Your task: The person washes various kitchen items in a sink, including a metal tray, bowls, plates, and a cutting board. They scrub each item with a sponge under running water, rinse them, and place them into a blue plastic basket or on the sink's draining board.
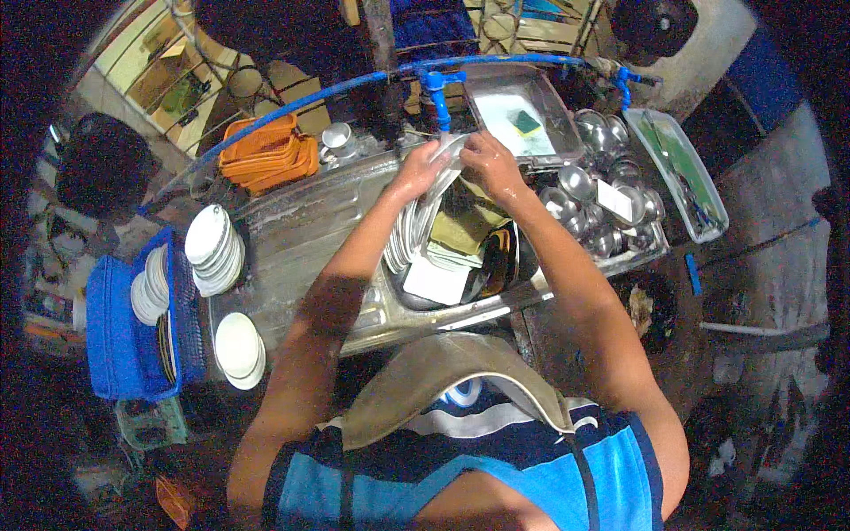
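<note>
Both my left hand and my right hand grip a pale plate by its two sides, just under a blue plastic tap. Water seems to wet the plate and my fingers. Below my hands is a metal sink basin. Along its left side leans a row of plates, partly behind my left wrist. White square dishes, olive-green dishes and dark brown ones also lie in the basin.
Left of the basin runs a metal drainboard, with stacked white plates and oval plates near a blue crate. Orange baskets and a metal mug stand behind. Right are a tub with a sponge, steel bowls and a cutlery tray.
</note>
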Available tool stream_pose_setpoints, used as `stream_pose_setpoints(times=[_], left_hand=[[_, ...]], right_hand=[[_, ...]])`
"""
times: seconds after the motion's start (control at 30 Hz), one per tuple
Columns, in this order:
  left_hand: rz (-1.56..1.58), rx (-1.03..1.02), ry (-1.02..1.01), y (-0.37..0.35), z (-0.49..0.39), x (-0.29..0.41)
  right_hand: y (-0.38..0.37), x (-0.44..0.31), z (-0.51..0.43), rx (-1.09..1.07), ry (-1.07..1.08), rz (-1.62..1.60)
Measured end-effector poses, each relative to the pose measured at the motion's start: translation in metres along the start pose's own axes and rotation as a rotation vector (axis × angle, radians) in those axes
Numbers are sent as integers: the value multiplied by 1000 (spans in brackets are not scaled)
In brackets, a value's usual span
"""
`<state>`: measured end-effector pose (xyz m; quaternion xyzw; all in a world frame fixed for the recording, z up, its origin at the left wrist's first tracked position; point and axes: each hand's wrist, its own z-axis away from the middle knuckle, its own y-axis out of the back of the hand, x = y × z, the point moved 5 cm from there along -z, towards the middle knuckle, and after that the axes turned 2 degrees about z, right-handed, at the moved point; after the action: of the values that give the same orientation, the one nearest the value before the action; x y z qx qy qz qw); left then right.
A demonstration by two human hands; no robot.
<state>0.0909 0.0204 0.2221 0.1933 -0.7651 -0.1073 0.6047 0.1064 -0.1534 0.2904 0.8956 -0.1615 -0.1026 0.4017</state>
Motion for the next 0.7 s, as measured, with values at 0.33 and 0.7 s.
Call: stream_pose_setpoints(times=[0.33, 0.7], left_hand=[[355, 76, 5, 59, 105, -40], [-97, 1609, 512, 324, 601, -131]], right_hand=[[-73, -59, -19, 103, -62, -323], [-182, 29, 87, -581, -118, -384]])
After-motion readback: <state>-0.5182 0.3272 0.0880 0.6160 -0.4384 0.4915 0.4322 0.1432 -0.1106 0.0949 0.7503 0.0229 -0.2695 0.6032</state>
